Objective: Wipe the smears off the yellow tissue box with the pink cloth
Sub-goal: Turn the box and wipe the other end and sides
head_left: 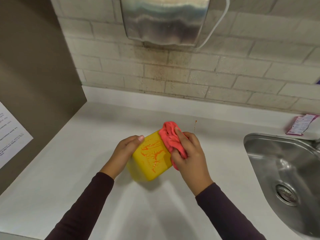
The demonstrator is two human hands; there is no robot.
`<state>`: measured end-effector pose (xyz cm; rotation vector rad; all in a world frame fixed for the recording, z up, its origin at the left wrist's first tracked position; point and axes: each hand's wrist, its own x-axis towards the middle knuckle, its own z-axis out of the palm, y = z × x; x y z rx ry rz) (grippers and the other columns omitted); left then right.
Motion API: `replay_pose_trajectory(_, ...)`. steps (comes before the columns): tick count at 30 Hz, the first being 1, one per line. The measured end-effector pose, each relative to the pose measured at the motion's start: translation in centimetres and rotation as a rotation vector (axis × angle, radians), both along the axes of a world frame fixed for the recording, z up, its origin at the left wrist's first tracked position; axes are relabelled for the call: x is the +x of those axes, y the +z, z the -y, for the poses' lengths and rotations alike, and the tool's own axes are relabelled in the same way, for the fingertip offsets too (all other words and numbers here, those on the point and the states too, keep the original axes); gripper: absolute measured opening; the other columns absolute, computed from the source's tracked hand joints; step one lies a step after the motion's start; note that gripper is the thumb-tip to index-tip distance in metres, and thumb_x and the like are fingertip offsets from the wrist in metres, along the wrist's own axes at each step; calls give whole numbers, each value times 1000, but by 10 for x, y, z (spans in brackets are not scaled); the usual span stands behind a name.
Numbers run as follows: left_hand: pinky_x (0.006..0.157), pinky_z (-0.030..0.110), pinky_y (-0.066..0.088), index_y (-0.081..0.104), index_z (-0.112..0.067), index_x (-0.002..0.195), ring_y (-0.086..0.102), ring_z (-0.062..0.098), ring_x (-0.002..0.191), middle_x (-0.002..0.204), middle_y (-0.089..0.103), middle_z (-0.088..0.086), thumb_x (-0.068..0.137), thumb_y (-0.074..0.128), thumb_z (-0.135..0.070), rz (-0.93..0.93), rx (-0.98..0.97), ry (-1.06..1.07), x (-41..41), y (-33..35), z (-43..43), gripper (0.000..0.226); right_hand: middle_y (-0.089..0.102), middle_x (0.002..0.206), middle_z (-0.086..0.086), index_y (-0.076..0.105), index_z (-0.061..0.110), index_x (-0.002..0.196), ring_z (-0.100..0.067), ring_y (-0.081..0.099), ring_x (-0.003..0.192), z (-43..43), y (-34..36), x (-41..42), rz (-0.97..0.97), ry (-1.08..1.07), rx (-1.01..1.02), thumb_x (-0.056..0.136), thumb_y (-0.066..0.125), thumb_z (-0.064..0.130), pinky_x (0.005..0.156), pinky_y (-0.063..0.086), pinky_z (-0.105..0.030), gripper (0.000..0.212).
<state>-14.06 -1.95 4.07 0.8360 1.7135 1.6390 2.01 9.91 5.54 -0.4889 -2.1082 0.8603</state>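
The yellow tissue box (149, 163) sits tilted at the middle of the white counter (69, 179). Orange smears (153, 154) streak its upward face. My left hand (123, 150) grips the box's left side, thumb over the top edge. My right hand (187, 153) holds the bunched pink cloth (170, 137) and presses it against the box's right edge. Part of the cloth is hidden under my fingers.
A steel sink (284, 167) lies at the right. A purple-and-white packet (301, 124) rests behind it. A metal hand dryer (164, 19) hangs on the brick wall. A small orange drip (195, 124) marks the counter. A brown panel (34, 66) with a paper notice stands left.
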Motion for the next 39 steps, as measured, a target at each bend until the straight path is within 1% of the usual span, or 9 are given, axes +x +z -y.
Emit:
replay_pose_trajectory(5,67,14,49,68,-19,78,64,5,71,75,70,-6,80,47,-52,20,-22,33,-4,1,-4,40,48,116,-2,43,18,138,-1,46,103,15,2,-3,85,137,45,82,55,14,89,39,-9,57)
replay_pose_trajectory(8,66,14,48,67,-17,78,62,5,69,74,68,-6,73,52,-58,0,-12,13,-1,0,-2,44,48,111,1,47,18,135,4,47,99,8,0,11,78,120,34,82,51,22,85,40,-8,53)
replay_pose_trajectory(13,62,10,47,68,-20,80,63,2,68,73,69,-10,66,52,-60,-15,13,9,4,-1,-1,45,49,98,-2,52,12,131,-1,49,87,-5,4,2,8,-64,-86,80,63,-2,81,37,-4,54)
replay_pose_trajectory(18,69,21,46,66,-22,75,61,3,67,71,67,-10,78,48,-52,-6,-18,42,0,-3,-2,36,45,102,1,46,15,135,5,45,90,10,7,-3,72,84,31,85,57,14,82,38,-4,52)
replay_pose_trajectory(21,63,13,47,67,-26,71,62,0,65,69,68,-12,77,49,-54,-8,-8,32,0,-2,-3,34,46,105,2,46,18,135,-2,49,92,8,2,10,111,152,56,85,54,24,82,41,-7,51)
replay_pose_trajectory(27,63,9,47,69,-26,81,64,0,71,77,71,-11,67,49,-61,-21,1,26,2,-4,-3,43,49,102,0,52,12,130,-6,50,90,-6,10,7,105,7,29,79,56,12,82,36,-3,51)
replay_pose_trajectory(33,67,12,50,68,-16,83,64,5,71,77,70,-5,76,50,-56,1,34,-6,1,-7,-3,45,53,123,-7,46,14,136,-12,51,104,19,12,0,156,133,70,83,49,24,88,41,-17,53)
replay_pose_trajectory(36,64,11,48,64,-7,84,60,7,69,74,66,-4,72,50,-58,-16,33,-19,0,-8,-3,54,55,118,-6,50,13,132,-15,54,101,8,13,11,173,136,88,83,51,21,87,44,-20,50)
replay_pose_trajectory(39,61,9,47,67,-13,83,61,3,67,72,68,-7,69,50,-58,-20,25,-8,0,-9,-4,50,55,112,-6,53,14,129,-19,57,93,-3,15,9,154,43,60,81,55,10,82,45,-24,48)
